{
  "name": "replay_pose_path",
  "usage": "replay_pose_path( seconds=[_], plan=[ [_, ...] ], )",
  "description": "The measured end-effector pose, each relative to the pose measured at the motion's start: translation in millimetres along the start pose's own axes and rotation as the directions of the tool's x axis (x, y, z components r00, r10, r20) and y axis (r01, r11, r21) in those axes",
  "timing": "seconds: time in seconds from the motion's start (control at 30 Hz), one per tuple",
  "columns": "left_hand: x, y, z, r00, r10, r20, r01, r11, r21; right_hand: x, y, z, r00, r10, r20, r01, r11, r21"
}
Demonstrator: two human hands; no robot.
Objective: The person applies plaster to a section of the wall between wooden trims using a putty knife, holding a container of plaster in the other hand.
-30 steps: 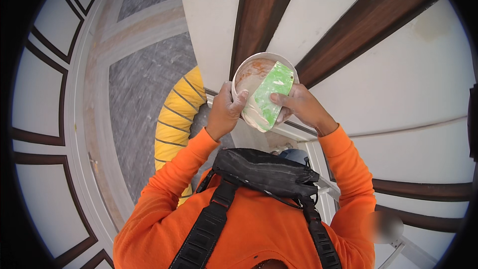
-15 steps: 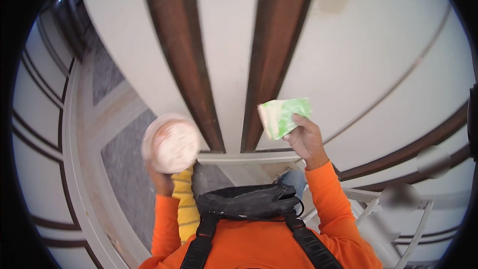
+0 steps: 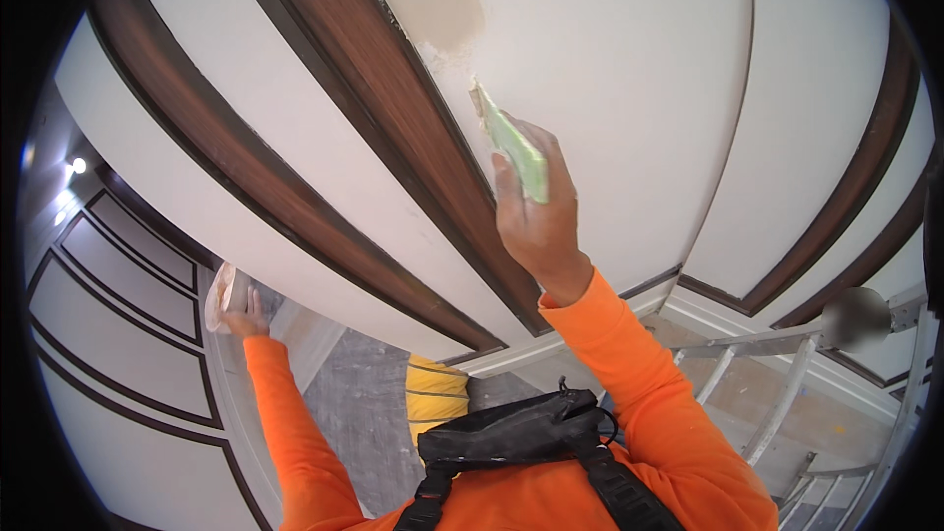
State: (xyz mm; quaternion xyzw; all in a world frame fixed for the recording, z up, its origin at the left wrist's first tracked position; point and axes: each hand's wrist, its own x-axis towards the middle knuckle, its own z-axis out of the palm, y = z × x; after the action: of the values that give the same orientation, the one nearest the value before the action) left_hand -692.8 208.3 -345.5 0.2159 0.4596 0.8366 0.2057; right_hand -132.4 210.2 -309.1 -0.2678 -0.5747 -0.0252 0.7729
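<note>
In my right hand is a flat green putty spreader, gripped between thumb and fingers. Pale paste coats its far edge, which is at or close to the white wall panel; contact is hard to make out. Just beyond that edge is a beige patch on the panel. Far out to the left, my left hand holds a round pale tub, seen tilted from the side. Whatever is inside the tub is mostly hidden from this angle.
Dark brown wooden trim runs down the wall beside the panel. A metal ladder stands at the lower right. Yellow striped material hangs below me over the grey floor. More trimmed panels line the left side.
My right hand has moved up to the wall with the spreader, turning it edge-on. My left hand has swung outward left with the tub. The view has turned, showing more of the ladder.
</note>
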Motion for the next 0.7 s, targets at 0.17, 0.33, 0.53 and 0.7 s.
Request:
replay_pose_path(
  seconds=[0.17,0.33,0.53,0.7],
  plan=[
    [41,10,34,0.998,-0.065,0.024,0.065,0.998,-0.007,22,-12,35,0.996,-0.085,0.0,0.084,0.982,-0.169],
    [-22,1,110,0.987,0.047,0.152,-0.04,0.998,-0.052,30,-5,74,0.996,-0.069,0.051,0.081,0.948,-0.309],
    [-12,-5,103,0.988,0.112,0.105,-0.102,0.99,-0.096,29,-17,90,0.996,0.003,0.093,0.027,0.948,-0.318],
    [40,-19,83,0.999,0.034,0.027,-0.032,0.995,-0.099,49,-9,52,0.953,0.14,0.267,-0.156,0.987,0.038]
  ],
)
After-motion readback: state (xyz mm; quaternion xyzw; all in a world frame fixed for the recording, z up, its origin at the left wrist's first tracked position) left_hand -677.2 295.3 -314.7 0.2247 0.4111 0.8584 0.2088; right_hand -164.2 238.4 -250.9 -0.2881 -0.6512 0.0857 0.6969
